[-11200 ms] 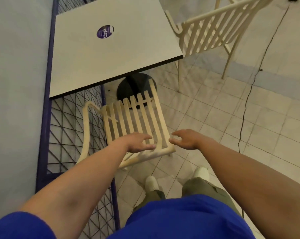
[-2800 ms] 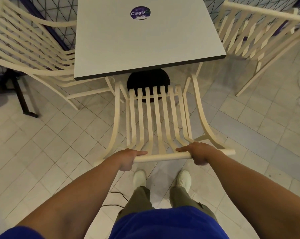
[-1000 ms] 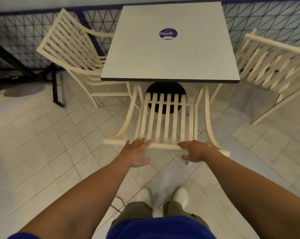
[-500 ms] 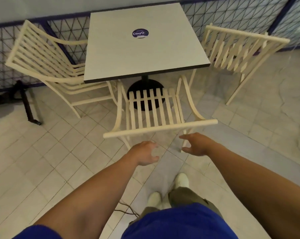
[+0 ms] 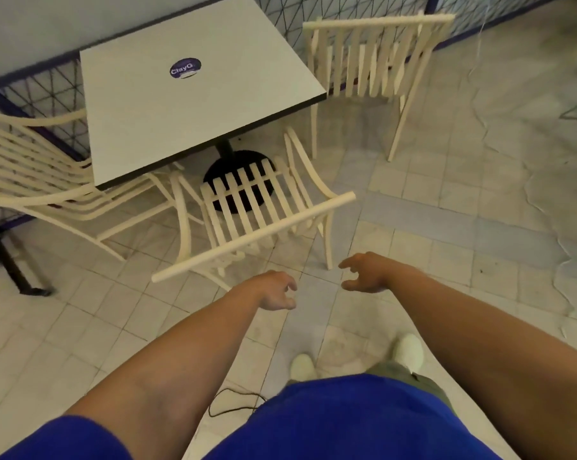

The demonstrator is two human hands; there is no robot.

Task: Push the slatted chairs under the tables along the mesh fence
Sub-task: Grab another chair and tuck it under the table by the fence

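Fingers (image 5: 289, 288) on the left hand (image 5: 275, 290) hang loosely curled, gripping nothing, and the right hand (image 5: 363, 272) matches it: fingers half spread, thumb apart, palm empty. Both hands hover over the tiled floor (image 5: 446, 227), just short of the middle chair (image 5: 247, 200). Its top rail (image 5: 252, 237) runs on a slant just beyond the left knuckles, a little further from the right fingers, and both hands are apart from it. That chair faces the table (image 5: 181, 111), its arm fronts reaching the near edge, back and rear legs out in the open. The round black base (image 5: 229, 171) shows through the slats. At the table's left side sits the left chair (image 5: 31, 167), its seat partly under the top. Over on the right side stands the right chair (image 5: 373, 58), slatted back toward us; how far its seat goes under, I cannot tell. Behind the table runs the mesh fence (image 5: 48, 91). A purple sticker (image 5: 185, 68) marks the tabletop. White shoes (image 5: 302, 365) show below, and a thin black cable (image 5: 234, 405) lies by the left forearm.
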